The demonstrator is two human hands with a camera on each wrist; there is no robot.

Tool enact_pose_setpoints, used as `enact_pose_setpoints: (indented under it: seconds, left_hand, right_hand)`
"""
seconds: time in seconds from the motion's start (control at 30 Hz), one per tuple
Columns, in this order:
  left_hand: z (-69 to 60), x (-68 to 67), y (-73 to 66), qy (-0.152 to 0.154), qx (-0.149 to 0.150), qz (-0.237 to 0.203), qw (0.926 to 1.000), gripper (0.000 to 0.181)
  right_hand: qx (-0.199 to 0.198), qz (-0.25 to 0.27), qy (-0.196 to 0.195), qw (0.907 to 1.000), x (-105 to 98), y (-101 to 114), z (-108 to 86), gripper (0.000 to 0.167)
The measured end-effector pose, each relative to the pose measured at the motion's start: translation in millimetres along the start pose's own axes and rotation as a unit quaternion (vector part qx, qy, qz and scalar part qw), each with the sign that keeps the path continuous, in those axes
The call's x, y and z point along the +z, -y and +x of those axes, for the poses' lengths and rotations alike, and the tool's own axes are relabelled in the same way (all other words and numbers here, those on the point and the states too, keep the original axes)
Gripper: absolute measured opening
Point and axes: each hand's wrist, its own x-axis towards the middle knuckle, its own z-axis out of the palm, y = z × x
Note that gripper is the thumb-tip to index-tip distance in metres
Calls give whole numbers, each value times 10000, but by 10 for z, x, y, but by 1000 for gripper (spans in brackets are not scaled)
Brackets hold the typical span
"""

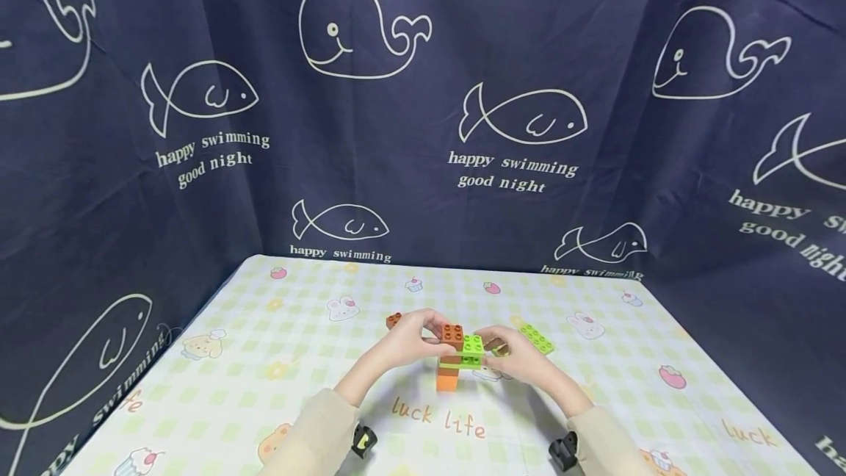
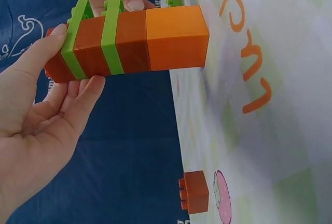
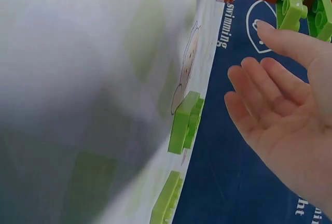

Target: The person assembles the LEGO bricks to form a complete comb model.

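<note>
A tower of toy building bricks (image 2: 132,47) stands on the table, with an orange block at its foot. Above that, reddish-brown bricks alternate with two light green plates (image 1: 473,344), which jut out to the right. My left hand (image 1: 413,340) grips the tower near its top, thumb on the near side and fingertips on the other side, as the left wrist view shows. Just right of the jutting green plates is my right hand (image 3: 290,89), its fingers loosely extended and nothing in its palm. In the head view it hides part of a loose green piece.
A loose reddish-brown brick (image 2: 196,192) lies on the table behind my left hand. Beyond my right hand lie two green pieces, a nearer one (image 3: 184,125) and a studded one (image 1: 537,339) farther right. Dark blue printed curtains (image 1: 423,131) rise behind the patterned tablecloth (image 1: 317,358).
</note>
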Motion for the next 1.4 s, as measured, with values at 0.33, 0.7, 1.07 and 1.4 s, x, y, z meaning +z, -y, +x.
enact_pose_setpoints:
  seconds: [0.33, 0.7, 1.07, 1.4]
  left_hand:
    - [18, -9, 19, 21, -5, 51, 10000, 37]
    - [1, 20, 35, -30, 24, 142, 9999, 35]
    - [-24, 23, -15, -60, 49, 36, 10000, 32]
    - [-23, 28, -4, -59, -73, -37, 9999, 31]
  right_hand:
    - [337, -338, -751, 9960, -35, -71, 25, 39]
    - [837, -671, -1066, 9885, -46, -129, 14, 45]
    - [1140, -890, -925, 9852, -49, -171, -8, 40]
    - [1474, -1073, -789, 9801, -26, -219, -11, 54]
